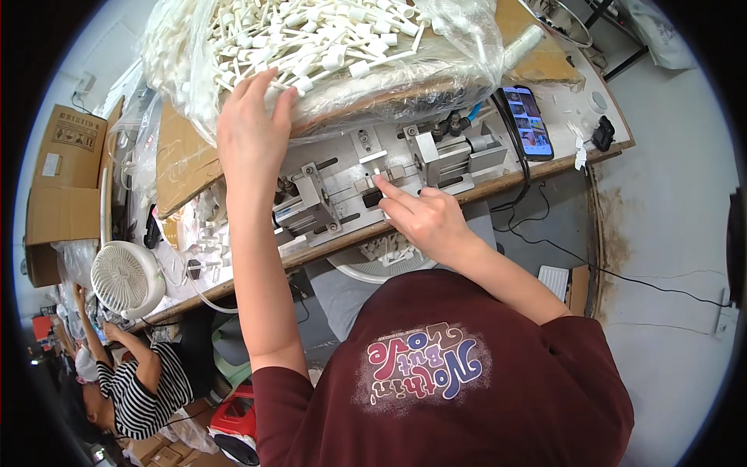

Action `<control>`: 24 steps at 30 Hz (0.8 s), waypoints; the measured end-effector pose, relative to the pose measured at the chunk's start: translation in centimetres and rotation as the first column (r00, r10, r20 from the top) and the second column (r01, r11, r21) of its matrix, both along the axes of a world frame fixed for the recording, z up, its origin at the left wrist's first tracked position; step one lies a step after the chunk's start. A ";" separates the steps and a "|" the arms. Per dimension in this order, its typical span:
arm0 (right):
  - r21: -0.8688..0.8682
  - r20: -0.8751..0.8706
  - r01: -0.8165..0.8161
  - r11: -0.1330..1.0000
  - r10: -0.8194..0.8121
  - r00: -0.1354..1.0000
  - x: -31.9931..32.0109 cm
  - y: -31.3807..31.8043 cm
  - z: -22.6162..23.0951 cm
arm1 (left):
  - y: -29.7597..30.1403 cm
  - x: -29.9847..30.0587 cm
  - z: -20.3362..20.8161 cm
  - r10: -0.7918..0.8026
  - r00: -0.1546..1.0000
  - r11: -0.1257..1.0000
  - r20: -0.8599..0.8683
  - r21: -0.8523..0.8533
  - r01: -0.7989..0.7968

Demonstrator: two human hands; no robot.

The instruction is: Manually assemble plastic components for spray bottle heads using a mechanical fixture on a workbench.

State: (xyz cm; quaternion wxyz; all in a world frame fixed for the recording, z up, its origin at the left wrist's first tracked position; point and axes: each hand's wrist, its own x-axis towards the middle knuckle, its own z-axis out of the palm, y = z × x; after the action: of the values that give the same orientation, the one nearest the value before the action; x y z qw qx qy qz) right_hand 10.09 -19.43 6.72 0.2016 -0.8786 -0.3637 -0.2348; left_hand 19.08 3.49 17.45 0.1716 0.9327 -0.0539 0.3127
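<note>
A dark maroon shirt [521,342] with a coloured print fills the near foreground. At the far left, brown cardboard boxes [66,171] are stacked by the wall, and below them a co-worker in a striped top [156,381] reaches among clutter. A round white fan [124,276] stands at the left end of the counter [562,109], whose pale top has a worn wooden edge. Next, the left hand [253,132] is at the near edge of a large heap of white plastic parts [303,39], thumb and fingers spread with a gap between them. The heap lies in a clear plastic bag [475,54] over cardboard [187,156]. In the middle, a metal fixture [346,187] sits along the counter's front, a small white part [377,166] at its centre. The right hand [424,222] points a finger at that part; whether it grips it, I cannot tell. Under the edge is a white basket [373,276] holding more parts. Farther right lie a lit phone [527,121] and a small black object [603,134]; beyond, a black cable [622,276] crosses a pale grey, brown-stained surface [661,194].
</note>
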 end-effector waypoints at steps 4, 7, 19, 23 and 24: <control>0.031 0.000 -0.056 0.998 0.056 0.998 0.2 -0.1 0.8 | 0.2 0.6 0.0 -0.016 0.992 0.998 -0.129 0.056 0.023; 0.043 -0.001 -0.068 0.997 0.069 0.998 0.4 -0.4 0.4 | 0.0 0.3 0.3 -0.009 0.987 1.000 -0.163 -0.007 0.008; 0.049 -0.056 -0.079 0.996 0.082 0.995 -0.7 0.0 -0.4 | 0.7 -0.1 -0.7 0.100 0.987 0.994 -0.123 -0.024 -0.104; 0.052 -0.029 -0.052 0.997 0.053 0.998 0.0 0.4 -0.7 | 0.2 -0.2 -0.4 0.075 0.988 0.990 -0.132 -0.111 -0.090; 0.051 -0.021 -0.049 0.998 0.050 0.999 0.2 0.6 -0.7 | 0.1 -0.3 -0.3 0.068 0.988 0.989 -0.135 -0.124 -0.085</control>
State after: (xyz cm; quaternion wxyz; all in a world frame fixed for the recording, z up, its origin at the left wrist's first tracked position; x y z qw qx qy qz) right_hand 10.26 -18.87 6.00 0.2334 -0.8665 -0.3771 -0.2291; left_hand 18.81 3.61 17.13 0.2228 0.9394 0.0139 0.2601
